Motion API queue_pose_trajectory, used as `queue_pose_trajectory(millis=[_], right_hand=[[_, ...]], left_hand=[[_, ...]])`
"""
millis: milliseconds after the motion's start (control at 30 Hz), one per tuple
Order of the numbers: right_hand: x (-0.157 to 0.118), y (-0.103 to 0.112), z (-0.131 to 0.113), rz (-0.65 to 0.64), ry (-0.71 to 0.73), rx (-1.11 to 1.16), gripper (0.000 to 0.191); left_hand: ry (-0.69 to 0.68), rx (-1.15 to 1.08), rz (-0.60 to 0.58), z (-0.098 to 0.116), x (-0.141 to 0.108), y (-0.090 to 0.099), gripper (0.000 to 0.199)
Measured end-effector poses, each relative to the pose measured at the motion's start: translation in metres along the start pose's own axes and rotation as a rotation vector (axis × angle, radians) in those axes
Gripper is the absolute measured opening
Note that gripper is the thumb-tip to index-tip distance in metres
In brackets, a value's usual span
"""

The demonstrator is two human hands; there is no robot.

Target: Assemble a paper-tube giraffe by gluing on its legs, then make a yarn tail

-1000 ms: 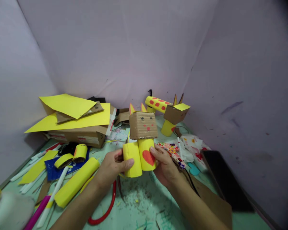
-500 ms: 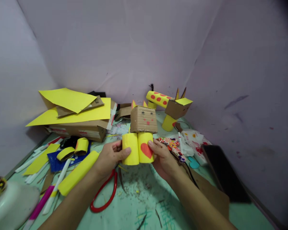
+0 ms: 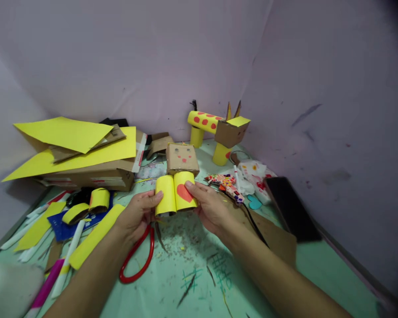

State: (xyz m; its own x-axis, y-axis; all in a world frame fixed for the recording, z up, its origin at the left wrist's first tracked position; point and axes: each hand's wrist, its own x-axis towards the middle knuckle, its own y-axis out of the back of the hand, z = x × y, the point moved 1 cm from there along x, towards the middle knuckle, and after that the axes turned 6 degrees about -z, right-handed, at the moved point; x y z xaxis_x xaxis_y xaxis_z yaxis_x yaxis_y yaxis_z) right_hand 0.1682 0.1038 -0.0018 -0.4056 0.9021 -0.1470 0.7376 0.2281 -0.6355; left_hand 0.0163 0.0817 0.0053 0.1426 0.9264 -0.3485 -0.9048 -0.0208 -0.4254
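Between my two hands is a cardboard animal figure (image 3: 182, 159), with a brown box head bearing a drawn face above two yellow paper tubes. My left hand (image 3: 137, 212) pinches the plain yellow tube (image 3: 165, 194) from its left side. The other tube, marked with a red heart (image 3: 185, 193), is gripped by my right hand (image 3: 212, 207), its thumb on the heart's edge. The figure leans back, so its ears barely show and the tubes' lower openings face me. Just below my left hand lies a red looped handle (image 3: 137, 260) on the table.
Behind stands a spotted yellow cardboard animal (image 3: 204, 120). Yellow sheets (image 3: 69, 134) lie on a cardboard box (image 3: 96, 176) at left. Markers (image 3: 49, 287) and yellow tube pieces (image 3: 98, 199) are nearer. To the right are a dark phone (image 3: 293, 207) and flat cardboard (image 3: 268, 229).
The figure has tipped backward, its ears dropping nearly out of sight and the tube bottoms coming into view. Both hands keep their hold. The whole view has shifted, moving the scene left.
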Motion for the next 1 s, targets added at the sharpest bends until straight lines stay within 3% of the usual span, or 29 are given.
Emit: queue_pose_trajectory(millis=[167,567,767,867,1000], right_hand=[[0.0,-0.001,-0.002,-0.002,0.01,0.027,0.028],[0.0,0.002,0.004,-0.05,0.075,-0.024,0.031],[-0.002,0.004,-0.005,-0.153,0.129,-0.086,0.037],[0.01,0.011,-0.019,-0.165,0.191,-0.207,0.039],[0.049,0.026,-0.04,-0.071,0.299,-0.406,0.036]], left_hand=[[-0.016,-0.007,-0.001,0.003,-0.002,-0.004,0.012],[-0.062,0.066,-0.039,0.003,-0.002,-0.003,0.053],[-0.118,0.189,-0.073,0.006,-0.005,-0.004,0.057],[-0.171,0.319,-0.022,0.015,-0.008,-0.002,0.051],[-0.25,0.444,0.091,0.029,-0.011,0.009,0.047]])
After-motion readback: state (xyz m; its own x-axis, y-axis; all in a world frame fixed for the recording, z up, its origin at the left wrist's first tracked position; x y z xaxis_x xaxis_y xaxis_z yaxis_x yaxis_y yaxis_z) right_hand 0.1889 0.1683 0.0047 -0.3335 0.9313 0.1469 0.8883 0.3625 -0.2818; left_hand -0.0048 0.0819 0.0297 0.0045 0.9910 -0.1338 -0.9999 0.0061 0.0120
